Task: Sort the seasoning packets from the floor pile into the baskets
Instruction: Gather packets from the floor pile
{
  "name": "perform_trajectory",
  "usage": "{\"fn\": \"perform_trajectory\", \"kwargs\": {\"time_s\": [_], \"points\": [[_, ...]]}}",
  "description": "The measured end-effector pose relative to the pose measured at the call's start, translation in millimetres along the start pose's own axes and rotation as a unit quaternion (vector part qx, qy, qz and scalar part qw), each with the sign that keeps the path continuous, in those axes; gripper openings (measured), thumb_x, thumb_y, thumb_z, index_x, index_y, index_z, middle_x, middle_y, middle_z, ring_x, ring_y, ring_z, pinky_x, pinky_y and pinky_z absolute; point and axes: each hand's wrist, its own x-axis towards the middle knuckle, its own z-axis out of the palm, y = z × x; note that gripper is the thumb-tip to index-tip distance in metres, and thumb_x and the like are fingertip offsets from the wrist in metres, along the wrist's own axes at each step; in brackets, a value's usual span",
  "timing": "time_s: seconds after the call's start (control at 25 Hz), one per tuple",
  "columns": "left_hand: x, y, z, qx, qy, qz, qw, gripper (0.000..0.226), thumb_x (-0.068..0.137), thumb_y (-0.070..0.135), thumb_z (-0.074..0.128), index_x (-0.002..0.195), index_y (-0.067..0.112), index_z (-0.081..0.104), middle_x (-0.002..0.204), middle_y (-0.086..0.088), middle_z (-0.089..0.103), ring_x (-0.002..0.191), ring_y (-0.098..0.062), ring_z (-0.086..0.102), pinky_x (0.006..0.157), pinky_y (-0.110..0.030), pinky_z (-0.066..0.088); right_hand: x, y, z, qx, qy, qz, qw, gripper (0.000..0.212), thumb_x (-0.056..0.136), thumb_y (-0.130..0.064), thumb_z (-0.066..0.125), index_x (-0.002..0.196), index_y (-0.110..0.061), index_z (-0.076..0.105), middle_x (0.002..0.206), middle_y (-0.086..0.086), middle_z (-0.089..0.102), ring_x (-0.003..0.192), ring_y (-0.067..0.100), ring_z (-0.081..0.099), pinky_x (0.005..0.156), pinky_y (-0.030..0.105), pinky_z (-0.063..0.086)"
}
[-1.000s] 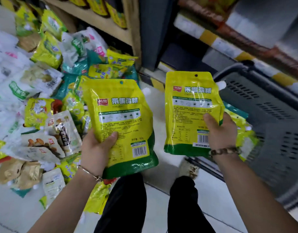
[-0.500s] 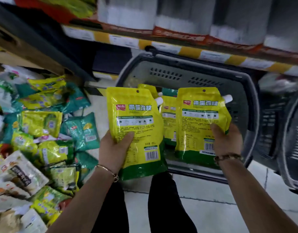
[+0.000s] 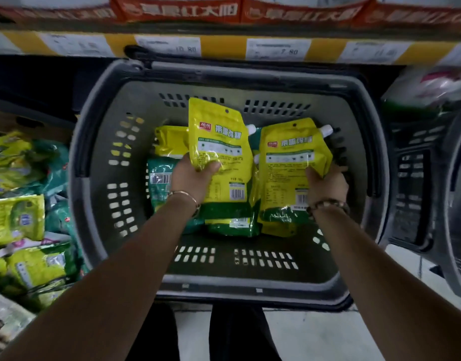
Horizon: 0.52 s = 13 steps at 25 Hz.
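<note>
Both my hands reach into a grey plastic basket (image 3: 101, 178) on the floor. My left hand (image 3: 191, 178) grips a yellow and green spouted seasoning pouch (image 3: 220, 149), held upright over the basket's middle. My right hand (image 3: 325, 182) grips a second, matching pouch (image 3: 289, 162), lower and to the right, down among the packets in the basket. Under them lie more yellow pouches (image 3: 170, 140) and a green packet (image 3: 159, 175). The floor pile of packets (image 3: 21, 220) lies to the left of the basket.
A second grey basket (image 3: 456, 204) stands at the right edge, and a dark basket (image 3: 411, 194) sits between the two. A shelf edge with yellow and white price tags (image 3: 276, 49) runs just behind the basket. White tiled floor (image 3: 315, 334) shows in front.
Both hands have carried their pouches from above the floor in front of the basket forward and down into it. My view has swung right, off the pile and onto the basket.
</note>
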Motion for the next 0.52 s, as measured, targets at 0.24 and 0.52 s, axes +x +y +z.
{"fn": "perform_trajectory", "kwargs": {"time_s": [0.24,0.52], "points": [[32.1,-34.9,32.4,0.019,0.011,-0.059,0.998,0.038,0.082,0.031,0.069,0.113,0.010,0.061,0.110,-0.007,0.067,0.103,-0.027,0.061,0.079,-0.024,0.039,24.6,23.5,43.8,0.028,0.020,0.018,0.999,0.039,0.090,-0.031,0.059,0.115,-0.002,0.052,0.115,0.019,0.060,0.107,0.035,0.056,0.073,0.031,0.036],[13.4,-43.9,32.2,0.069,0.056,-0.051,0.995,0.077,0.069,0.027,0.079,0.134,0.015,0.038,0.131,-0.008,0.048,0.116,-0.025,0.050,0.096,-0.038,0.043,17.1,32.1,44.5,0.025,0.016,-0.069,0.997,0.046,0.089,-0.017,0.058,0.132,-0.010,0.045,0.126,0.011,0.057,0.112,0.027,0.056,0.081,0.022,0.037]]}}
